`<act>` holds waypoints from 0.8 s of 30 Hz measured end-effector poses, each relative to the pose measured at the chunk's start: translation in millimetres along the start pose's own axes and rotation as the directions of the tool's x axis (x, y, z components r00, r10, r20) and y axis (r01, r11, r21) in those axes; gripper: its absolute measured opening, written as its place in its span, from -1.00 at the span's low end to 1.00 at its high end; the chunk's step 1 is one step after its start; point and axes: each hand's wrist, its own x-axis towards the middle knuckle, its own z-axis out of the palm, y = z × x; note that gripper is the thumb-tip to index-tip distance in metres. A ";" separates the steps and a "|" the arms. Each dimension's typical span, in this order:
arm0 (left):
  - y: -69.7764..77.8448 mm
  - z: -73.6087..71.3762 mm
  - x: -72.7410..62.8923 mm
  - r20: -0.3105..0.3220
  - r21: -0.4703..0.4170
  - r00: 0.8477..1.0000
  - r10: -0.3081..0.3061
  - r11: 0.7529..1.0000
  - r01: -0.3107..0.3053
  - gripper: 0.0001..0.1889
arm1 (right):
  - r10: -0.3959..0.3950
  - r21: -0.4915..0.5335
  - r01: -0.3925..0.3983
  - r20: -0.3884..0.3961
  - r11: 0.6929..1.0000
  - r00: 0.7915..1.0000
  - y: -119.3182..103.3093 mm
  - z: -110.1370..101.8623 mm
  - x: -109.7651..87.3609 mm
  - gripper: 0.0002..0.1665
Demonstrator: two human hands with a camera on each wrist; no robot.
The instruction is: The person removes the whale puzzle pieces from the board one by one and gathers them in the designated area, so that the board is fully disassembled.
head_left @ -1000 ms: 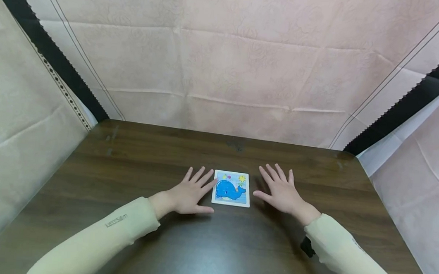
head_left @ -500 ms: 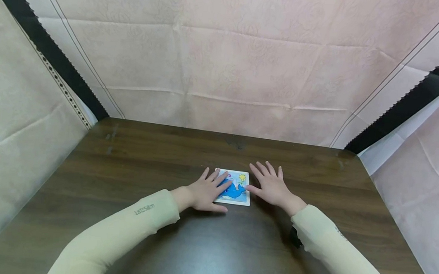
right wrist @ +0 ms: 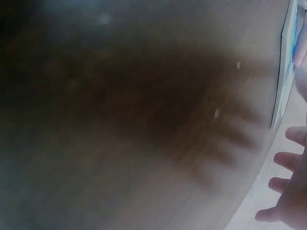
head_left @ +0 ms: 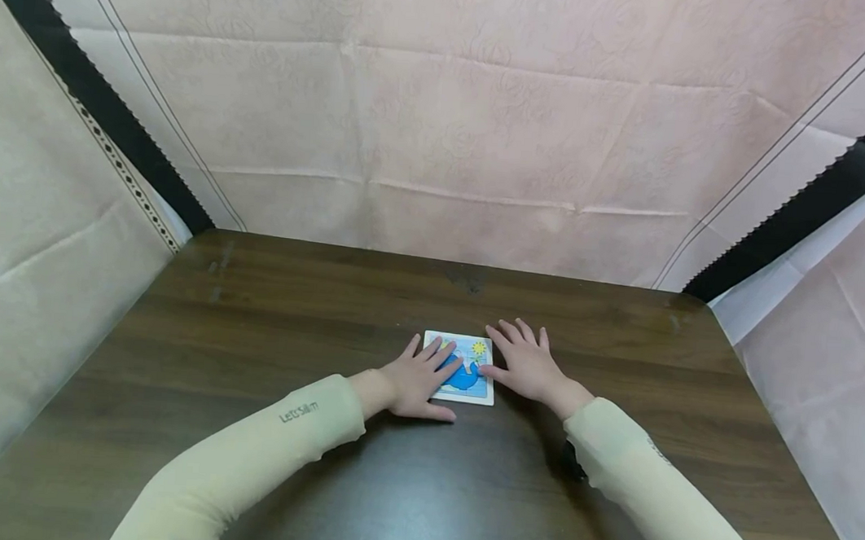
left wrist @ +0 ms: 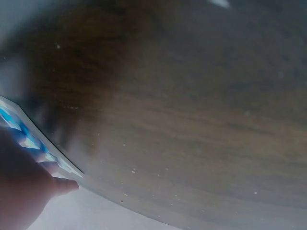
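Note:
A square picture puzzle [head_left: 463, 390] with a white border, a blue whale and a yellow sun lies flat on the brown table. My left hand [head_left: 419, 381] is spread over its left part, straight fingers across the whale and thumb off the near left corner. Part of the picture is hidden beneath those fingers. At the right edge is my right hand [head_left: 526, 366], fingers spread, its thumb reaching over the whale's tail. The left wrist view catches the puzzle's edge [left wrist: 48, 143] beside the fingers; the right wrist view has another edge [right wrist: 284, 72] near the thumb.
The dark wood-grain table [head_left: 292, 295] has a glossy top and ends at a far edge. Pale patterned cloth [head_left: 468, 141] hangs behind it, with further cloth at both sides. Tape marks [head_left: 464, 280] show near the back edge.
My left hand has moved right, from the puzzle's left edge to over the picture. My right hand has shifted left, bringing its thumb over the right border. The puzzle has stayed nearly in place.

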 end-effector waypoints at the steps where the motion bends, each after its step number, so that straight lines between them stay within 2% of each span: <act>1: 0.3 0.2 0.0 0.001 -0.002 1.000 0.000 1.000 0.000 -0.06 | 0.000 0.001 0.000 0.006 1.000 1.000 -0.1 0.2 0.7 -0.12; 5: 1.0 0.3 0.1 0.004 -0.006 1.000 0.002 1.000 -0.002 -0.07 | -0.006 0.009 0.006 0.030 1.000 1.000 -0.9 -0.3 2.4 -0.18; 13: 1.9 -2.7 1.3 0.007 -0.016 1.000 0.002 1.000 -0.002 -0.09 | -0.015 0.036 0.014 0.027 0.999 1.000 -4.8 -3.5 4.6 -0.32; 24: 7.1 -6.6 3.9 0.043 0.016 0.998 -0.042 0.999 0.041 -0.12 | 0.006 0.083 -0.009 0.034 0.996 0.999 -8.6 -4.7 12.0 -0.36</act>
